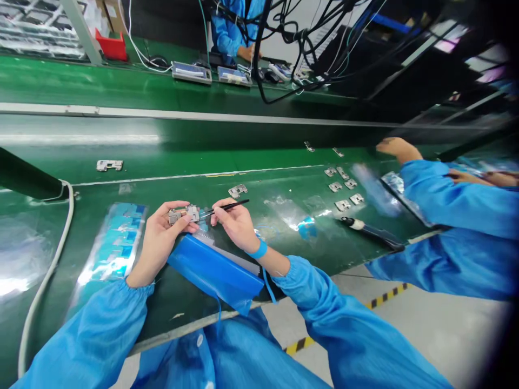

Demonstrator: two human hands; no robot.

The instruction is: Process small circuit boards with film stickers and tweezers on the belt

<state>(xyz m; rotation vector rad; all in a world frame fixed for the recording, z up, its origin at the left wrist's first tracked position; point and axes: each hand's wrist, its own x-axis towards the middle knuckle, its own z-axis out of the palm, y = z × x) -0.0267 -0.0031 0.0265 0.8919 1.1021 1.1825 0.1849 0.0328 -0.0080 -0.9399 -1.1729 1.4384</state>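
Note:
My left hand [160,240] grips a small silver metal bracket [184,214] between its thumb and fingers. My right hand [235,224] pinches a slim black tool [229,207], possibly tweezers, with its tip at the bracket's edge. A blue strap [257,249] circles my right wrist. Under my hands lies a blue pouch [214,273] on the green bench [259,243]. A sheet of blue-patterned film [109,248] lies left of my left hand. A loose bracket [238,190] sits just beyond my right hand, and several more [343,186] lie further right.
A co-worker's blue sleeve [458,200] and hand [397,148] reach in at right, near a black electric screwdriver [371,232]. A white cable [48,275] runs along the bench's left side. Across the belt stand another co-worker [229,27], two flat devices [191,73] and hanging black cables [300,38].

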